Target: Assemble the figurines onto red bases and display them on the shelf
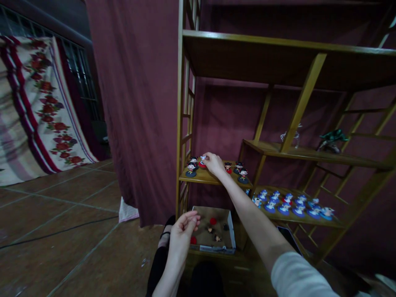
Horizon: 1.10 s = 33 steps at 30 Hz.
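My right hand (215, 164) reaches to the small left shelf, its fingertips closed on a small figurine (203, 161) with a whitish top and a red base. The base is at the shelf surface. Dark-haired figurines on dark round bases (191, 170) stand just left of it. More dark-haired figurines (243, 176) stand to the right, one of them on red. My left hand (184, 226) hovers over the left edge of a shallow cardboard box (232, 233), palm up, fingers loosely curled, with nothing visible in it. Small figure pieces (217, 238) and red discs (213, 221) lie in the box.
A wooden display rack (216, 178) fills the right side. Several blue-and-white figurines (284, 208) line its lower right shelf. A green ornament (334, 136) and a clear one stand higher up. A maroon curtain (136, 103) hangs left, and a dark cable (62, 231) crosses the tiled floor.
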{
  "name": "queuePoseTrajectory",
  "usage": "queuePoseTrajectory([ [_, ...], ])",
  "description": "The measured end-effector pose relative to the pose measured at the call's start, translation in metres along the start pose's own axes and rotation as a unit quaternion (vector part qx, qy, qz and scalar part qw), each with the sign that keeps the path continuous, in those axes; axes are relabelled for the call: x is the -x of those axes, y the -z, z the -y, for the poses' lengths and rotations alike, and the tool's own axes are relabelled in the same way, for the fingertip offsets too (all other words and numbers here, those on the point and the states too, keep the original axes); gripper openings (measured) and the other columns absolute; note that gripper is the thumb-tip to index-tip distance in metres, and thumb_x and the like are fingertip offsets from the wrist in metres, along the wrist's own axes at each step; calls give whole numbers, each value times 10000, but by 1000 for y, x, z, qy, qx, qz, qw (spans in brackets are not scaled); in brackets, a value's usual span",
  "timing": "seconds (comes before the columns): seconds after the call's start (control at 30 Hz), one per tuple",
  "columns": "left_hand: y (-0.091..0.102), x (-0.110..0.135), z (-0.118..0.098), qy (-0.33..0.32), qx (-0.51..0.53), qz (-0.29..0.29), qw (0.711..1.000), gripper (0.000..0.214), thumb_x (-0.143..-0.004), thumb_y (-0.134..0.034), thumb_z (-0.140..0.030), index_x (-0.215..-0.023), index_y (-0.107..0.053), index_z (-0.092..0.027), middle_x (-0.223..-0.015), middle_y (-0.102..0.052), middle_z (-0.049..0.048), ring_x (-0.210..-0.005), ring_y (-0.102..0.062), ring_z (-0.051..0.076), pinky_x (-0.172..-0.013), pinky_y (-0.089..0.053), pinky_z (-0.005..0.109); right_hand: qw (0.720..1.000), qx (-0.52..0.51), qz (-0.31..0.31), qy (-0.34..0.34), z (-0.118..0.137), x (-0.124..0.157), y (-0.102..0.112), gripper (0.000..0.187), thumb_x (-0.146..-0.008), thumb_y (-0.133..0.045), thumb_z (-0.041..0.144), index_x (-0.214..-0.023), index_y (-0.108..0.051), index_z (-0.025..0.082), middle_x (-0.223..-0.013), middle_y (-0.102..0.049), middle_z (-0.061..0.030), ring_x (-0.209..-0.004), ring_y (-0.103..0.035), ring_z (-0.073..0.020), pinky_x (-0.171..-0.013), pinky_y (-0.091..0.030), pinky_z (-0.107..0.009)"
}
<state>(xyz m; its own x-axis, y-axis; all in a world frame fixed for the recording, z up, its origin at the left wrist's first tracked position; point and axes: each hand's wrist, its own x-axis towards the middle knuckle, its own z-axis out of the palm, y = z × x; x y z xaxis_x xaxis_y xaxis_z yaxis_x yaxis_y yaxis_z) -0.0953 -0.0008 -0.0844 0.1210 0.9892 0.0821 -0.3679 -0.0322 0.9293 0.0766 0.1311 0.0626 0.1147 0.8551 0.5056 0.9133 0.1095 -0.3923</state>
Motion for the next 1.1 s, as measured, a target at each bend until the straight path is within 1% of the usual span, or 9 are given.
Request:
queuePoseTrajectory([
  [0.13, 4, 5, 2, 9, -12, 5, 1000, 358, -628, -719, -355, -899, -666, -127, -831, -703, 101, -708, -639, 178, -596, -473, 247, 994, 96, 46, -20, 9, 1, -5, 272, -883, -429, 282, -1123, -553, 254, -1086, -651, -80, -1031, -584, -210, -805, -410, -276],
  [0.23, 8, 6, 5, 14, -18, 8, 1000, 357, -625, -721, -363, -892, -671, -131, -816, -703, 97, -709, -638, 182, -598, -470, 249, 987, 142, 64, -29, 15, 6, -8, 305, -894, -383, 247, -1166, -521, 230, -1111, -633, -118, -1029, -586, -233, -788, -415, -297],
  [0.4, 12, 6, 8, 22, -14, 6, 1000, 352, -616, -726, -368, -873, -675, -135, -825, -703, 93, -691, -634, 172, -595, -465, 243, 985, 154, 70, -16, 19, 7, -11, 311, -883, -383, 206, -1165, -515, 211, -1095, -636, -128, -1019, -595, -247, -773, -422, -308],
  [0.5, 12, 8, 9, 24, -18, 2, 1000, 354, -605, -726, -385, -856, -679, -140, -814, -705, 93, -682, -634, 178, -584, -466, 248, 984, 160, 80, -17, 19, -1, -7, 317, -879, -367, 159, -1132, -547, 223, -1106, -634, -126, -1040, -585, -237, -796, -411, -303],
  [0.67, 16, 8, 14, 31, -16, 8, 999, 357, -590, -735, -378, -845, -678, -135, -808, -706, 97, -673, -633, 180, -590, -465, 258, 976, 189, 103, -19, 19, -12, 0, 269, -855, -428, 163, -1065, -596, 186, -1093, -636, -145, -1035, -587, -242, -789, -420, -291],
  [0.73, 18, 7, 16, 31, -13, 9, 999, 347, -595, -735, -368, -849, -678, -137, -807, -705, 93, -678, -634, 179, -599, -465, 258, 975, 196, 107, -14, 20, -13, 1, 270, -850, -442, 164, -1073, -594, 184, -1088, -638, -145, -1024, -592, -242, -784, -426, -292],
  [0.9, 21, 8, 17, 28, -7, 5, 1000, 337, -587, -740, -369, -827, -684, -140, -787, -701, 83, -668, -632, 178, -619, -470, 270, 970, 218, 104, 9, 24, -11, 1, 292, -852, -408, 125, -1063, -604, 172, -1066, -645, -149, -1010, -600, -248, -783, -441, -310],
  [1.1, 28, 9, 20, 39, 2, 0, 999, 369, -581, -749, -377, -857, -683, -140, -802, -699, 85, -666, -625, 173, -613, -472, 266, 963, 235, 127, 26, 27, -17, 6, 285, -797, -508, 112, -1061, -611, 139, -1094, -629, -176, -1016, -599, -265, -797, -453, -321],
])
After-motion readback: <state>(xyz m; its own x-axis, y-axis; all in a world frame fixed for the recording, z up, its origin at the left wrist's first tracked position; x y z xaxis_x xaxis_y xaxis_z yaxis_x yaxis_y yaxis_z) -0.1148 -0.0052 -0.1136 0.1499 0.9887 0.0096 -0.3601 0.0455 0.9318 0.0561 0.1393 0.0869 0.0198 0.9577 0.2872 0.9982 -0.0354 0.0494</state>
